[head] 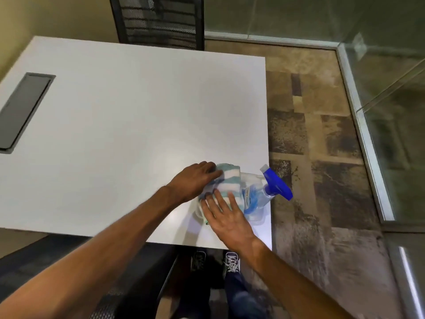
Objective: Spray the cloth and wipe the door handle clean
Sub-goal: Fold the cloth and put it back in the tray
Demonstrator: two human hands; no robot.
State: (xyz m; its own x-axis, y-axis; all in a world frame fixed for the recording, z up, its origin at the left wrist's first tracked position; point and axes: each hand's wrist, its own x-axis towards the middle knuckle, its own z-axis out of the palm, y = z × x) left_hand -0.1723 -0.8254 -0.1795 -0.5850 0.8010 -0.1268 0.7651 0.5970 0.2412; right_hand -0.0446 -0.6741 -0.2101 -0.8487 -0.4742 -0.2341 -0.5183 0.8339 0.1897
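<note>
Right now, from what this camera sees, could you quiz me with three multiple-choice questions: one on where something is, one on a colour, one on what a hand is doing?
1. Where is the clear plastic spray bottle with the blue trigger?
A) on the carpet
B) at the near right corner of the white table
C) on the black mesh chair

2. What colours is the folded striped cloth?
A) red and black
B) plain yellow
C) teal and white

3. What is the right hand doing?
A) resting with straight fingers on the cloth
B) gripping the bottle
C) hanging beside the table

Answers:
1 B, it lies by that corner, with its trigger past the edge.
2 C, its bands alternate those two colours.
3 A, its fingers lie flat on the cloth.
</note>
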